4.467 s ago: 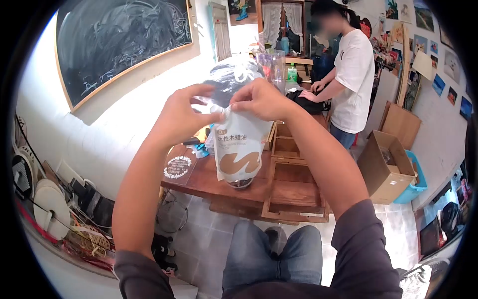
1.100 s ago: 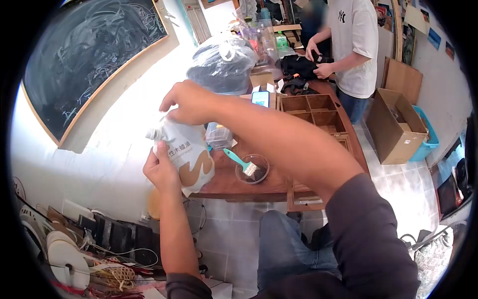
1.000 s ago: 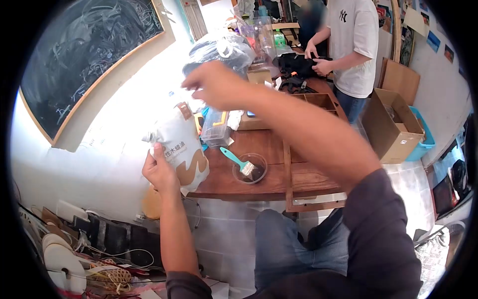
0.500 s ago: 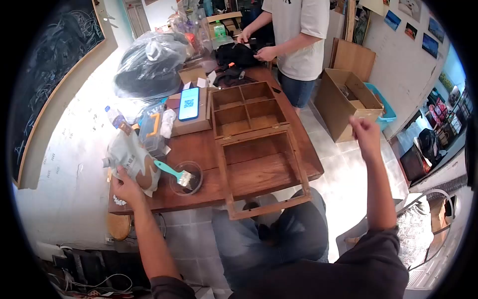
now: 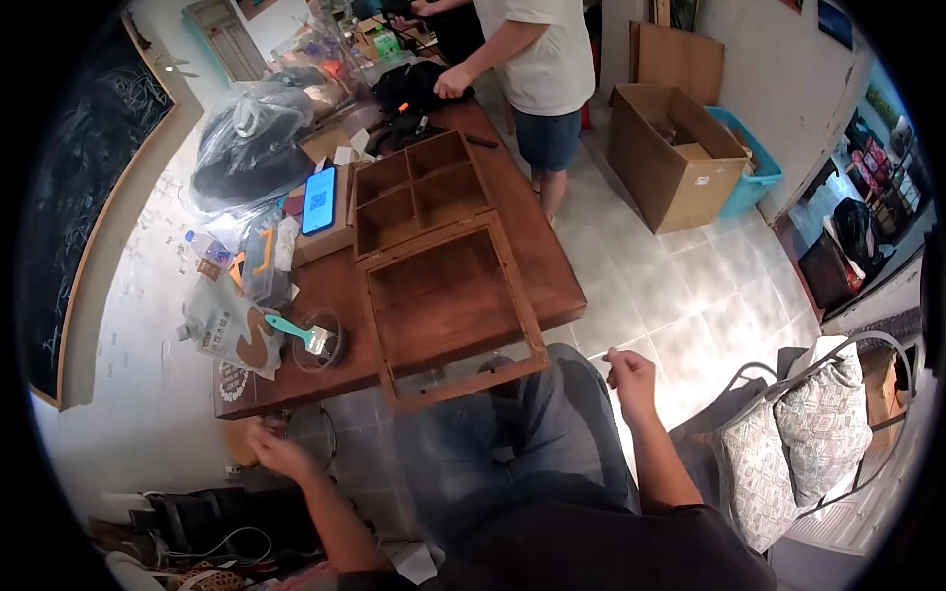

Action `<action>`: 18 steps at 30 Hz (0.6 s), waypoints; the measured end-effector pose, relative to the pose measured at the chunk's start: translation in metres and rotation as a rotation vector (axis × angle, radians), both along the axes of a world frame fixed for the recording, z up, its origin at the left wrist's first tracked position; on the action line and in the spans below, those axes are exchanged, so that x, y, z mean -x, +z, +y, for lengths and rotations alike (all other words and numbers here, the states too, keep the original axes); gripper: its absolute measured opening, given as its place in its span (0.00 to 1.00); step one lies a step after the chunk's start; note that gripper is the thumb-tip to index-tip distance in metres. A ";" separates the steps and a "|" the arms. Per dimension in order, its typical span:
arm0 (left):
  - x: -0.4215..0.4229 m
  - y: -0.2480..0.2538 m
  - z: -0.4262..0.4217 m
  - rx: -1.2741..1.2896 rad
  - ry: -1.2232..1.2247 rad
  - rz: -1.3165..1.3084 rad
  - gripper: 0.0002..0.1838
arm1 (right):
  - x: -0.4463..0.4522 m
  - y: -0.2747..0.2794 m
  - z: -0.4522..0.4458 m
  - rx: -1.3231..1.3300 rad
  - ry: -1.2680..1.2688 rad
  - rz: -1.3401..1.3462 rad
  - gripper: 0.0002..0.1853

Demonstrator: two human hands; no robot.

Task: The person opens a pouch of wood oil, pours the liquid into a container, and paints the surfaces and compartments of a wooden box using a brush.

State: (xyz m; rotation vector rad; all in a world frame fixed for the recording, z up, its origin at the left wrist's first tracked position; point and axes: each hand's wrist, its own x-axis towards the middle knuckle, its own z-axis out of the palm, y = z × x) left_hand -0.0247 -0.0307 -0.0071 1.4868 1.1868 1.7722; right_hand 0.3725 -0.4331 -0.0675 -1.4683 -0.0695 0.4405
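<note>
My left hand (image 5: 283, 451) hangs below the table's front left corner, apart from the pouch; its fingers are bent and smeared by motion. My right hand (image 5: 632, 382) is raised right of my knee, fingers curled and pinched together; anything in them is too small to make out. A white and brown spouted pouch (image 5: 222, 320) stands on the table. Beside it, a teal-handled brush (image 5: 301, 333) rests across a clear round tub (image 5: 335, 355). Between my hands lies a wooden box (image 5: 424, 187) with compartments, its frame lid (image 5: 455, 387) folded open over the table edge towards my lap.
A phone (image 5: 318, 202) leans on a carton behind a clear plastic case (image 5: 264, 261). Bagged goods (image 5: 251, 148) stand farther back. Another person (image 5: 542, 69) is at the far table end. A cardboard box (image 5: 675, 167) and cushions (image 5: 823, 424) are to the right.
My left hand has come away from the pouch and dropped below the table edge. My right hand has lowered towards my knee. The view has swung to the right.
</note>
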 end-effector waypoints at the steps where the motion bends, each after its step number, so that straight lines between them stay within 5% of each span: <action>1: -0.009 -0.015 -0.023 0.046 0.030 0.046 0.16 | 0.007 0.001 0.003 0.014 0.014 0.041 0.17; 4: -0.042 -0.038 -0.100 0.040 0.029 -0.087 0.16 | 0.015 -0.003 0.004 0.022 0.067 0.073 0.19; 7: -0.034 -0.061 -0.129 0.379 -0.132 0.198 0.16 | 0.001 0.006 0.000 -0.054 0.125 0.071 0.20; 9: -0.056 -0.035 -0.133 0.708 -0.136 -0.303 0.20 | -0.010 0.011 -0.001 -0.106 0.148 0.091 0.21; 10: -0.059 -0.019 -0.129 0.697 -0.129 -0.294 0.20 | -0.017 0.010 0.001 -0.265 0.124 0.099 0.19; 12: -0.057 0.027 -0.111 0.687 -0.783 -1.008 0.25 | -0.027 0.015 0.004 -0.439 0.093 0.122 0.17; 15: -0.086 0.093 -0.108 0.510 -0.840 -0.655 0.26 | -0.041 0.026 0.008 -0.302 0.113 -0.099 0.07; 18: -0.083 0.073 -0.084 0.462 -0.562 -0.076 0.17 | -0.046 0.035 0.014 -0.315 0.044 -0.217 0.05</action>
